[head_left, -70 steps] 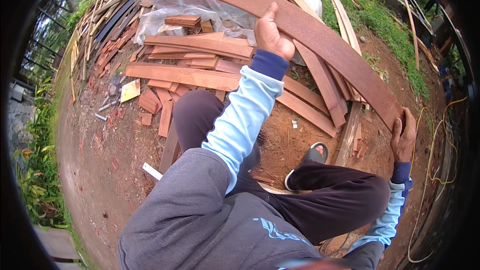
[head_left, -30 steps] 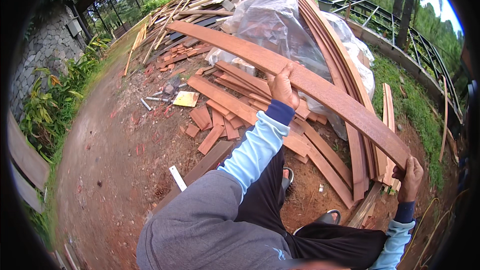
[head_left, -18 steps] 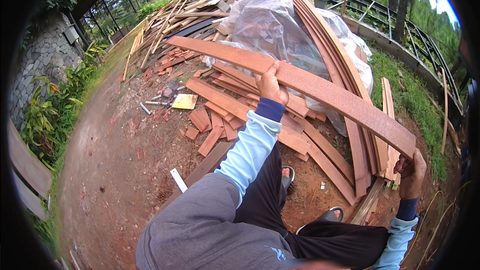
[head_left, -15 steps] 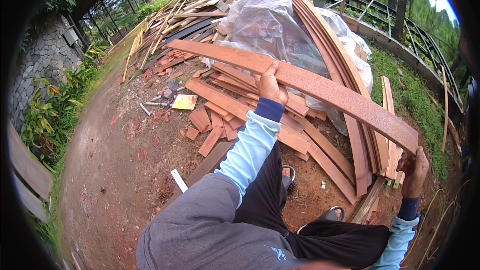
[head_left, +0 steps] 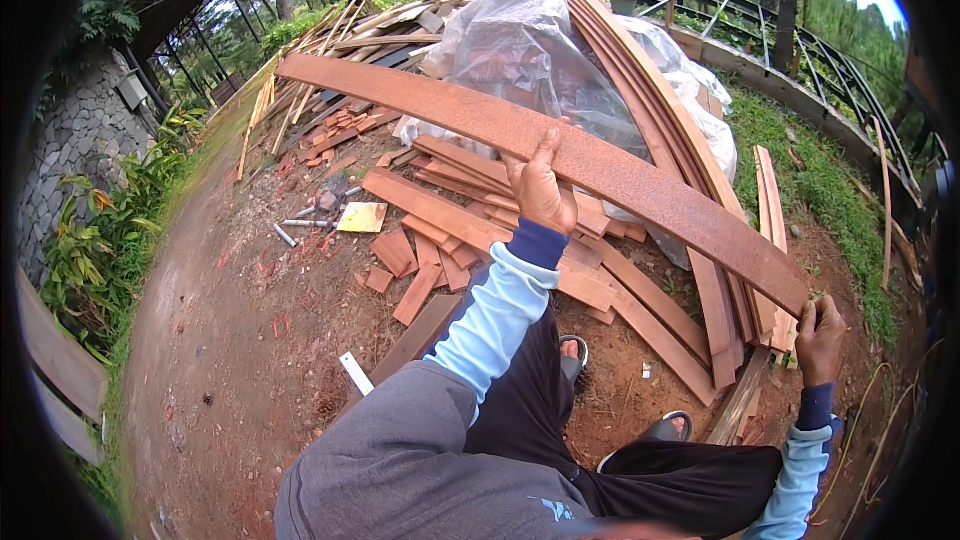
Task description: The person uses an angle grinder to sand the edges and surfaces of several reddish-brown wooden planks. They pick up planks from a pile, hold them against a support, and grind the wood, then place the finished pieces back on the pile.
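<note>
A long reddish-brown wooden plank (head_left: pixel 440 115) is held up in the air, slanting from the upper left down to the right. My left hand (head_left: pixel 541 185) grips it near its middle, thumb on the near face and the other fingers mostly hidden behind it. At its right end, my right hand (head_left: pixel 821 338) pinches the lower corner. Beneath the plank lie loose stacked boards (head_left: pixel 430 205) of similar red-brown wood on the dirt. Several short offcuts (head_left: pixel 420 280) are scattered beside them.
Long boards (head_left: pixel 650 90) lean beside a plastic-covered pile (head_left: pixel 500 45). A yellowish square (head_left: pixel 362 217) and metal tubes (head_left: pixel 285 235) lie on the dirt at left. Further back is a heap of scrap timber (head_left: pixel 400 35). A yellow cord (head_left: pixel 865 420) runs along the ground at right.
The plank has shifted left, its far end reaching further over the scrap timber. My right hand has moved slightly left with the plank's end, and its fingers now pinch the corner.
</note>
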The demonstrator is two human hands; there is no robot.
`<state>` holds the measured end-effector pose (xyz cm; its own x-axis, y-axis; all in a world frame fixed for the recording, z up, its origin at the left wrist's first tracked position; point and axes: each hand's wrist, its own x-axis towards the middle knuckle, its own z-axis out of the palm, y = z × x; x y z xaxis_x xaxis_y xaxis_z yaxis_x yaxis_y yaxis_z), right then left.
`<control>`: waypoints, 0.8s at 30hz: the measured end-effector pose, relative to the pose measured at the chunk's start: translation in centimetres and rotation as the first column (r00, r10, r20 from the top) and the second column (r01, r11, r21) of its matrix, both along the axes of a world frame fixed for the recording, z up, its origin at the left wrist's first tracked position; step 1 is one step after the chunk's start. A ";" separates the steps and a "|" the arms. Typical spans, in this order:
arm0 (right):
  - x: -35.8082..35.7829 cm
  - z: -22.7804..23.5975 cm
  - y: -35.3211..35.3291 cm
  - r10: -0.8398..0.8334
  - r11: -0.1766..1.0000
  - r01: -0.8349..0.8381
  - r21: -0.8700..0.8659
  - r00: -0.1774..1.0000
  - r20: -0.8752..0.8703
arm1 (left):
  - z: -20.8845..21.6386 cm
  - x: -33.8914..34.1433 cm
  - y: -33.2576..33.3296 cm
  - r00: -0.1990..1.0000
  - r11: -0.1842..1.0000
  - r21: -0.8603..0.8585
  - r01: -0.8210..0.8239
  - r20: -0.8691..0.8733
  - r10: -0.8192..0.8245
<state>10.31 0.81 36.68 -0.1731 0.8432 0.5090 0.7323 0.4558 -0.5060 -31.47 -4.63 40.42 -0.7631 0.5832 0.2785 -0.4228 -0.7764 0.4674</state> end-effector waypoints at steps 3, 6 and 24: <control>0.2 -0.4 0.2 0.002 1.000 -0.004 0.028 0.998 0.062 | 0.2 0.1 -0.4 0.999 0.999 -0.005 0.031 -0.021 -0.031; 0.5 -0.7 0.4 -0.026 0.994 0.010 0.108 0.989 0.148 | 0.3 0.6 -0.6 0.997 0.999 -0.004 0.054 -0.053 -0.054; 0.2 -0.5 0.2 0.041 0.997 -0.043 0.068 0.999 0.033 | 0.0 -0.1 -0.7 0.999 0.997 -0.061 0.038 -0.014 -0.039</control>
<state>10.53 1.05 36.13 -0.2247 0.7981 0.5590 0.7268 0.5194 -0.4494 -31.57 -5.35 40.44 -0.7355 0.6287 0.2525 -0.4448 -0.7292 0.5200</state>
